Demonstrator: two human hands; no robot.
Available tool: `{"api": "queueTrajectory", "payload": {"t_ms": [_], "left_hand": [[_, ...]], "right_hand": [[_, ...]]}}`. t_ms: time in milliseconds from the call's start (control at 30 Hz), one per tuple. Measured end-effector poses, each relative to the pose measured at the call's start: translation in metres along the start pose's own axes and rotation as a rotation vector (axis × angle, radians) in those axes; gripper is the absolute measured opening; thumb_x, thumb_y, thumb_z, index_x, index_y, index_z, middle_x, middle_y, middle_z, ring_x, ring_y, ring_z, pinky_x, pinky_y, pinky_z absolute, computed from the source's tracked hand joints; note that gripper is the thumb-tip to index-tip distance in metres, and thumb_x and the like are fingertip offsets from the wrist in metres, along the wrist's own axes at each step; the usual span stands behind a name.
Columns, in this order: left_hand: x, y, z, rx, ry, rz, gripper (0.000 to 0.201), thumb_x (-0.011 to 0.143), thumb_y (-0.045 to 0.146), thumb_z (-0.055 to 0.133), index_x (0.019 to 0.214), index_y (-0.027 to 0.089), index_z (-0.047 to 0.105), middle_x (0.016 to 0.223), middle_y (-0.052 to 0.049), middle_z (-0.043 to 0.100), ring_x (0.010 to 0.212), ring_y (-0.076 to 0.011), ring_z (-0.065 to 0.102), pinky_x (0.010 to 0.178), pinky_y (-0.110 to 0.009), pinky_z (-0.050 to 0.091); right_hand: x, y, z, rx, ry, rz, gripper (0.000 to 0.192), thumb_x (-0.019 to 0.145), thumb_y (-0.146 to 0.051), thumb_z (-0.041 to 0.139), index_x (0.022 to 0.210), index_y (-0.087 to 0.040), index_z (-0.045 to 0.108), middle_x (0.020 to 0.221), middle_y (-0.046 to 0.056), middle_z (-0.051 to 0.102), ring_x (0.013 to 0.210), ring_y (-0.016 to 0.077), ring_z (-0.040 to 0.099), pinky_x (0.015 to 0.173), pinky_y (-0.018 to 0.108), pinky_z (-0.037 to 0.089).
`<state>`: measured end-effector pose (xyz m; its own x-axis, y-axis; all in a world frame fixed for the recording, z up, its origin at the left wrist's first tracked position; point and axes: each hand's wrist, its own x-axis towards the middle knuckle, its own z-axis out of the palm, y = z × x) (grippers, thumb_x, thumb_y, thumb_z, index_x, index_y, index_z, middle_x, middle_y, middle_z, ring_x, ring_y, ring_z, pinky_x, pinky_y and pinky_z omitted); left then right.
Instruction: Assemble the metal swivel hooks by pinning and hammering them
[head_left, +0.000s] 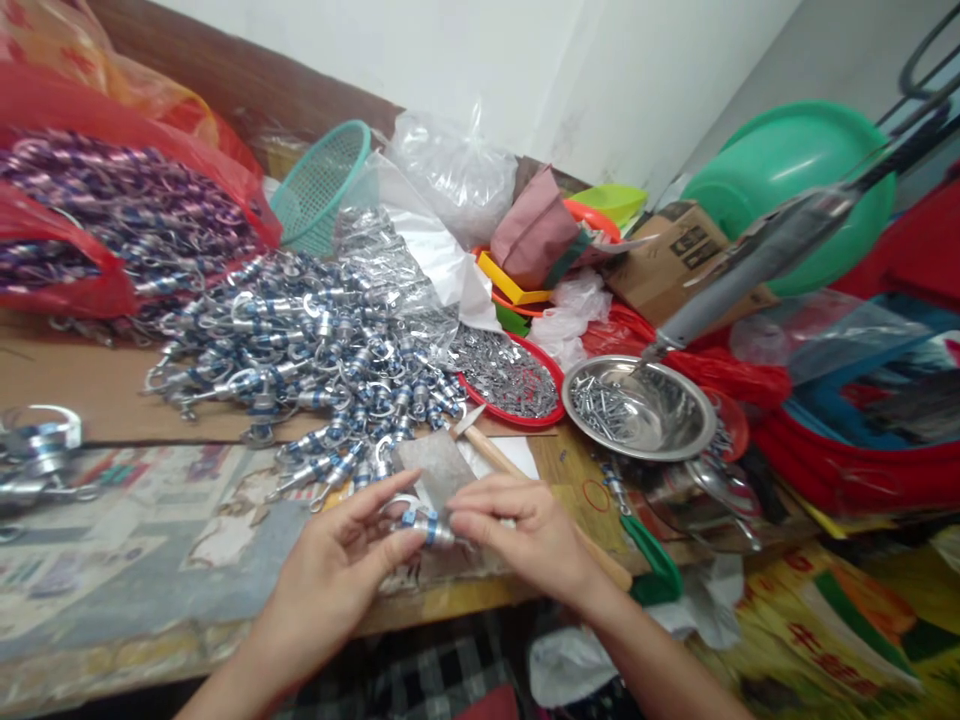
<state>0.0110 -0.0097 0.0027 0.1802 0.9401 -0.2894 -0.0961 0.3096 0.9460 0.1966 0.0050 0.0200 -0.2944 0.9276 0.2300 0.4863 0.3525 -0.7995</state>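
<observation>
Near the front edge of the table, a small silver-and-blue metal piece with a curved arm is held between both hands. My left hand pinches its left side between thumb and fingers. At its right end, the bent fingers of my right hand close on it and hide part of it. Just behind the piece lies a flat grey metal block. A wooden-handled hammer lies beside the block, its handle passing beneath my right hand and forearm.
A heap of similar silver-and-blue pieces spreads behind my hands. Right of it stand a red tray of small metal parts and a steel bowl of pins. A grey tool arm slants over the bowl. A red bag bulges at left.
</observation>
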Motion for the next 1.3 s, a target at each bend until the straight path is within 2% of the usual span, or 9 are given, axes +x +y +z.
{"api": "queueTrajectory", "payload": {"t_ms": [100, 133, 300, 433, 567, 700, 867, 1067, 1300], "left_hand": [[0.004, 0.003, -0.004, -0.046, -0.055, -0.045, 0.06, 0.063, 0.034, 0.073, 0.117, 0.016, 0.054, 0.083, -0.004, 0.07, 0.077, -0.0202, 0.064, 0.068, -0.028, 0.051], [0.005, 0.004, -0.005, -0.061, -0.078, -0.055, 0.064, 0.062, 0.033, 0.073, 0.12, 0.016, 0.051, 0.082, -0.003, 0.068, 0.077, -0.0197, 0.063, 0.066, -0.027, 0.051], [0.012, 0.01, -0.009, -0.065, -0.204, -0.104, 0.07, 0.066, 0.029, 0.072, 0.126, 0.017, 0.038, 0.073, 0.0, 0.061, 0.068, -0.0159, 0.058, 0.059, -0.025, 0.047], [0.021, 0.008, -0.015, -0.115, -0.287, -0.14, 0.073, 0.063, 0.022, 0.073, 0.126, 0.02, 0.036, 0.073, 0.002, 0.059, 0.066, -0.0152, 0.059, 0.062, -0.028, 0.047], [0.028, 0.004, -0.019, -0.165, -0.269, -0.135, 0.075, 0.06, 0.015, 0.073, 0.124, 0.024, 0.036, 0.074, 0.003, 0.06, 0.064, -0.0145, 0.06, 0.059, -0.028, 0.047], [0.029, 0.005, -0.019, -0.188, -0.283, -0.143, 0.075, 0.06, 0.013, 0.073, 0.124, 0.023, 0.036, 0.072, 0.004, 0.059, 0.06, -0.0133, 0.059, 0.056, -0.027, 0.046], [0.028, 0.006, -0.018, -0.184, -0.291, -0.143, 0.073, 0.062, 0.014, 0.073, 0.124, 0.023, 0.036, 0.072, 0.004, 0.059, 0.059, -0.0126, 0.058, 0.053, -0.026, 0.046], [0.027, 0.002, -0.017, -0.18, -0.287, -0.114, 0.071, 0.062, 0.015, 0.072, 0.123, 0.021, 0.037, 0.072, 0.002, 0.061, 0.058, -0.0125, 0.058, 0.051, -0.024, 0.046], [0.026, 0.004, -0.016, -0.195, -0.25, -0.125, 0.07, 0.058, 0.014, 0.074, 0.12, 0.021, 0.041, 0.072, 0.003, 0.059, 0.057, -0.0104, 0.056, 0.052, -0.023, 0.046]], "right_hand": [[0.034, 0.029, -0.029, -0.611, 0.222, 0.147, 0.025, 0.087, -0.022, 0.046, 0.099, -0.021, 0.069, 0.104, 0.005, 0.068, 0.096, 0.0156, 0.062, 0.084, 0.028, 0.048], [0.046, 0.04, -0.038, -0.69, 0.235, 0.202, 0.028, 0.088, -0.019, 0.044, 0.104, -0.019, 0.067, 0.109, 0.009, 0.066, 0.101, 0.0181, 0.06, 0.088, 0.031, 0.045], [0.085, 0.085, -0.056, -0.845, 0.124, 0.356, 0.025, 0.072, -0.006, 0.055, 0.087, -0.016, 0.072, 0.087, 0.014, 0.07, 0.093, 0.0286, 0.063, 0.082, 0.039, 0.046], [0.092, 0.094, -0.058, -0.839, 0.072, 0.34, 0.028, 0.067, -0.001, 0.055, 0.085, -0.015, 0.071, 0.098, 0.014, 0.067, 0.1, 0.0288, 0.059, 0.086, 0.038, 0.043], [0.087, 0.083, -0.063, -0.723, 0.091, 0.294, 0.021, 0.078, -0.009, 0.053, 0.093, -0.012, 0.068, 0.099, 0.013, 0.067, 0.096, 0.023, 0.06, 0.086, 0.034, 0.044], [0.059, 0.044, -0.045, -0.517, 0.001, 0.216, 0.018, 0.086, -0.024, 0.05, 0.089, -0.016, 0.066, 0.082, 0.003, 0.069, 0.074, 0.013, 0.064, 0.067, 0.022, 0.049], [0.021, 0.0, -0.005, -0.164, -0.168, -0.127, 0.01, 0.081, -0.014, 0.056, 0.077, -0.017, 0.066, 0.072, 0.0, 0.066, 0.068, 0.0117, 0.06, 0.064, 0.022, 0.046], [0.008, 0.004, 0.024, -0.339, 0.026, -0.48, 0.02, 0.087, -0.012, 0.046, 0.084, -0.014, 0.065, 0.077, 0.007, 0.066, 0.072, 0.0151, 0.059, 0.065, 0.027, 0.047], [-0.014, -0.015, 0.03, -0.864, 0.007, -0.622, 0.025, 0.088, -0.008, 0.04, 0.095, -0.005, 0.063, 0.07, 0.01, 0.062, 0.067, 0.0199, 0.054, 0.057, 0.032, 0.043]]}}
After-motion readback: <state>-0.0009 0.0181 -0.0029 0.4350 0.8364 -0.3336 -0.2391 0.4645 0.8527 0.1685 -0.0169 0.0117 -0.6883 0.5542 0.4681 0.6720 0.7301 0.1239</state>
